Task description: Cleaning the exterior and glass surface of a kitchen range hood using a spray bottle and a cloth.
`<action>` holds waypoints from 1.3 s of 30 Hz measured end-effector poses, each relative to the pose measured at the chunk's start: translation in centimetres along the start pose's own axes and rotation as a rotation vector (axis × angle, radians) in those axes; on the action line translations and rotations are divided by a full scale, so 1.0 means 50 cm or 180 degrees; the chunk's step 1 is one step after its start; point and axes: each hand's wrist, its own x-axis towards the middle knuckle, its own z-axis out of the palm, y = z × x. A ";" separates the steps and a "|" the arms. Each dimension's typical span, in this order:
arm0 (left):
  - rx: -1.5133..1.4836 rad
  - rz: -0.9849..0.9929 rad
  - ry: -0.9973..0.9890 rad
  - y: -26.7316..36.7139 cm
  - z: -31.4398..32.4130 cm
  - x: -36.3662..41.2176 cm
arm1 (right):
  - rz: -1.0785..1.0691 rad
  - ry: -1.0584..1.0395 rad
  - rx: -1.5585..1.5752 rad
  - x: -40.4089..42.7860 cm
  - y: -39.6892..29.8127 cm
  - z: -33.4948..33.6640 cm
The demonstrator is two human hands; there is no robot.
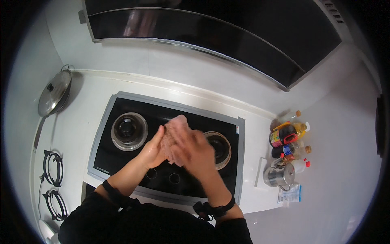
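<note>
A pinkish cloth [173, 134] is bunched between my two hands above the middle of a black glass gas cooktop [161, 113]. My left hand [155, 151] grips its left side, thumb pointing up. Blurred by motion, my right hand [196, 152] lies over the right side of the cloth with its fingers across it. To the left is a bare burner [129, 131] in its metal ring, without a pan support. The right burner [221, 149], with brownish marks on its ring, is partly hidden behind my right hand. Two round control knobs [174, 178] sit below my hands.
Two black pan supports [53, 167] [55, 205] lie on the counter at left, below a lidded wok [56, 91]. Several bottles [283, 135], a metal pot [278, 177] and a printed packet [291, 193] stand or lie at right. A dark range hood [213, 39] overhangs the back.
</note>
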 end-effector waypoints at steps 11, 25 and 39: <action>0.0817 0.0227 0.0644 -0.036 0.020 0.054 | -0.0210 -0.1061 0.0502 -0.061 0.092 -0.085; 0.1884 -0.0021 0.1747 0.005 -0.001 -0.001 | 0.0198 0.0071 -0.0284 -0.043 0.146 -0.347; 0.2173 -0.0141 0.2019 0.022 -0.032 -0.002 | 0.2344 -0.1835 0.0110 -0.367 0.413 -0.172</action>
